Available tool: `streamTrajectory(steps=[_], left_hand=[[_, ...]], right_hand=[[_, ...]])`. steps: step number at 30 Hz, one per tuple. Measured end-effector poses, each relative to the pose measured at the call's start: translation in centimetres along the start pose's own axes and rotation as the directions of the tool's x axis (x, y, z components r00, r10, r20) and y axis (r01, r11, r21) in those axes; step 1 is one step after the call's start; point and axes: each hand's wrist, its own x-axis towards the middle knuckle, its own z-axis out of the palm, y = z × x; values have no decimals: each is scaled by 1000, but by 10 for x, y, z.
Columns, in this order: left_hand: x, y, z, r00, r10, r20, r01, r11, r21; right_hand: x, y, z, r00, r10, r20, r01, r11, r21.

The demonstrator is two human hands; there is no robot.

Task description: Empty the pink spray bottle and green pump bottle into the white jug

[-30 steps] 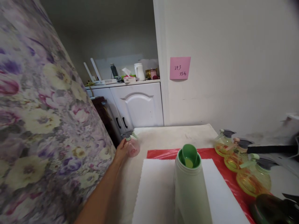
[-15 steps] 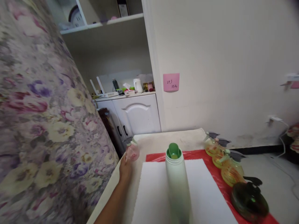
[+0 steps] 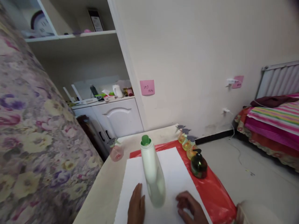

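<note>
On sheet, btl stands btwn L hand & R hand, prob. untouched.

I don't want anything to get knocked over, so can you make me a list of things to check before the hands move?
1. Pale green bottle standing on the white paper: ok.
2. Left hand and right hand off that bottle: ok, one on each side.
3. Lid on it: not ok, its green spout shows uncovered.
4. Pink bottle well away from the table edge: not ok, close to it.
5. How full the pale green bottle is: cannot tell.
</note>
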Motion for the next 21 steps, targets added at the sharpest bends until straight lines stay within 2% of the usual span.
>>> streamTrajectory(steps=[2, 4, 8, 10, 12, 17, 21], left_hand=[[-1, -1, 3, 999, 46, 7, -46, 998, 44], [1, -2, 4, 996, 91, -6, -91, 993, 79], [5, -2, 5, 988, 155, -8, -151, 975, 162], [5, -2, 5, 986, 169, 1, -166, 965, 204], [4, -1, 5, 985, 175, 2, -171, 959, 227], [4, -2, 4, 984, 176, 5, -171, 953, 249], [4, -4, 5, 984, 179, 13, -176, 947, 270]], right_hand=[[12, 0, -19, 978, -22, -208, 26, 1000, 15], [23, 0, -42, 913, -18, -407, 17, 1000, -6], [44, 0, -86, 823, -27, -568, -28, 996, -88], [54, 4, -100, 812, -32, -583, -63, 988, -143], [63, 9, -108, 828, -23, -561, -97, 978, -184], [86, 29, -113, 883, -4, -469, -129, 959, -251], [97, 45, -114, 907, -7, -421, -116, 957, -265]])
